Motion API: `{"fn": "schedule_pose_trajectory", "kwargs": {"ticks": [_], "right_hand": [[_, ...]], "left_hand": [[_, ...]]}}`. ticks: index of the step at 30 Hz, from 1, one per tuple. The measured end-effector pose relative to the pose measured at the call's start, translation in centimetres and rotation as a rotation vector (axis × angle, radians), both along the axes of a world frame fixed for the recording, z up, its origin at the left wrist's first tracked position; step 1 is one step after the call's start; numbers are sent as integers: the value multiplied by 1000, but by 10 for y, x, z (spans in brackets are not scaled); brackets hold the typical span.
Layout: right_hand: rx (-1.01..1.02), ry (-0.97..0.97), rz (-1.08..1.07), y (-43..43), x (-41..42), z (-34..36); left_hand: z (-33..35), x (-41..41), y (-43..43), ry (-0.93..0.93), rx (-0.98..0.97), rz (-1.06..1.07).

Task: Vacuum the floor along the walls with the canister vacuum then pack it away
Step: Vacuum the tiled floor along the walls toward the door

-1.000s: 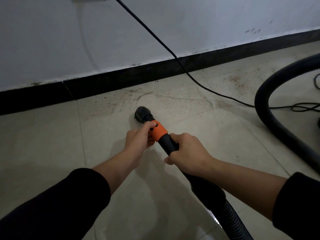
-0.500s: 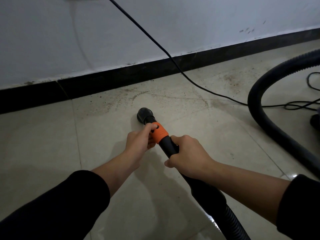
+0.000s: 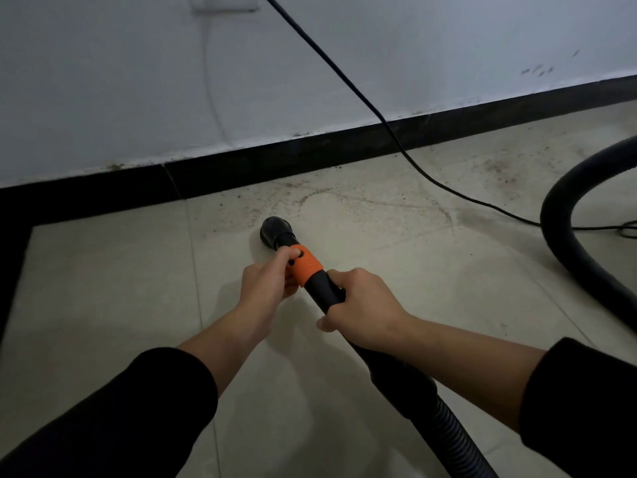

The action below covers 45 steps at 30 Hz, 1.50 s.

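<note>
A black vacuum nozzle (image 3: 274, 230) rests on the pale tile floor, a short way out from the black skirting (image 3: 241, 169). Behind it sits an orange collar (image 3: 306, 266) on the black hose handle (image 3: 322, 290). My left hand (image 3: 263, 281) pinches the orange collar from the left. My right hand (image 3: 362, 310) is wrapped around the handle just behind it. The ribbed hose (image 3: 451, 429) runs back to the lower right. A dust band with sweep marks (image 3: 310, 198) lies between nozzle and skirting.
A black power cord (image 3: 362, 98) drops from the top of the wall and trails across the floor to the right. A thick loop of hose (image 3: 565, 236) lies on the floor at the right. A white wall socket (image 3: 224, 3) is at the top.
The view has swung right, so the nozzle and hands sit further left against the wall; the nozzle has moved left along the skirting. Both hands keep the same grip.
</note>
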State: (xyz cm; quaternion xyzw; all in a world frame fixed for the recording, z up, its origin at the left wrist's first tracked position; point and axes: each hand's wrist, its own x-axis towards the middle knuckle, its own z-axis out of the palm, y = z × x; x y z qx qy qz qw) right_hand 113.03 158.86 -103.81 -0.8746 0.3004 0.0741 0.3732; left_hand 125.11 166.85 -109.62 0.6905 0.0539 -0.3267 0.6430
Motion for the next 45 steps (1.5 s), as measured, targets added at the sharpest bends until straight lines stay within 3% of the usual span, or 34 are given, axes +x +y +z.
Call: {"fn": "schedule_pose_trajectory", "kwargs": {"ticks": [14, 27, 45], "right_hand": [[60, -25, 164, 39, 54, -11], [60, -89, 210, 51, 96, -18], [77, -161, 247, 51, 120, -28]], "left_hand": [[2, 37, 56, -61, 97, 192], [10, 83, 73, -100, 135, 180], [-2, 117, 62, -81, 30, 186]]}}
